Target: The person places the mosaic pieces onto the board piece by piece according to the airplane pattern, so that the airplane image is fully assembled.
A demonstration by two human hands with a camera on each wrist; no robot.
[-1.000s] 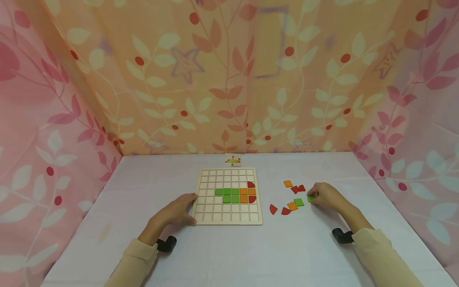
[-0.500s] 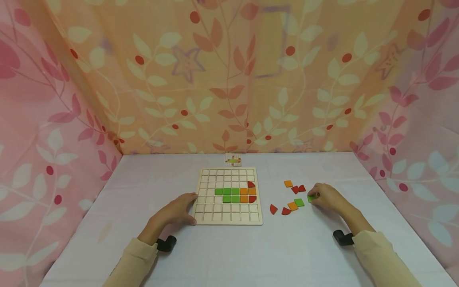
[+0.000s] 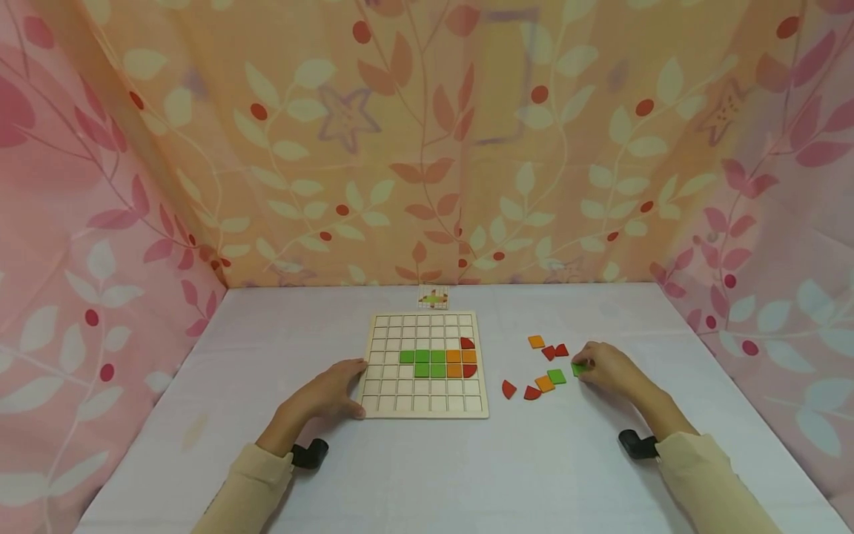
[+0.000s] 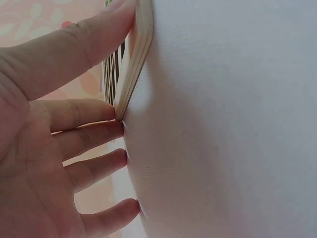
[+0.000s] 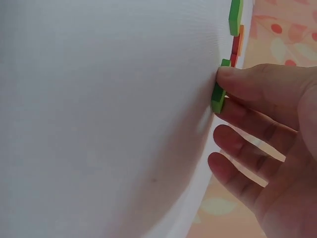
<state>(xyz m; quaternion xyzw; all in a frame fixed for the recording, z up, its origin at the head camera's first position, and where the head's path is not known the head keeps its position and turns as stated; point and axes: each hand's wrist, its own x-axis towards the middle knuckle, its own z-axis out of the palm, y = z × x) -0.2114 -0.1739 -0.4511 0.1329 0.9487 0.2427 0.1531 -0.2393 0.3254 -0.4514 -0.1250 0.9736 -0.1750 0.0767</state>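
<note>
A wooden grid board (image 3: pixel 394 406) lies flat on the white table. Set in its cells are green tiles (image 3: pixel 422 357), orange tiles (image 3: pixel 454 363) and two red quarter-circle tiles (image 3: pixel 468 343). My left hand (image 3: pixel 327 389) rests at the board's left edge, thumb by the near corner, and the left wrist view shows its fingers spread and fairly straight. To the right of the loose tiles, my right hand (image 3: pixel 608 366) pinches a green square tile (image 5: pixel 218 94) between thumb and fingers, low over the table. Another green tile (image 3: pixel 557 377) lies just left of that hand.
Between board and right hand lie loose orange squares (image 3: pixel 537 342) and several red quarter-circles (image 3: pixel 509 389). A small pattern card (image 3: pixel 434 297) stands behind the board, near the patterned curtain (image 3: pixel 427 148) at the table's back edge.
</note>
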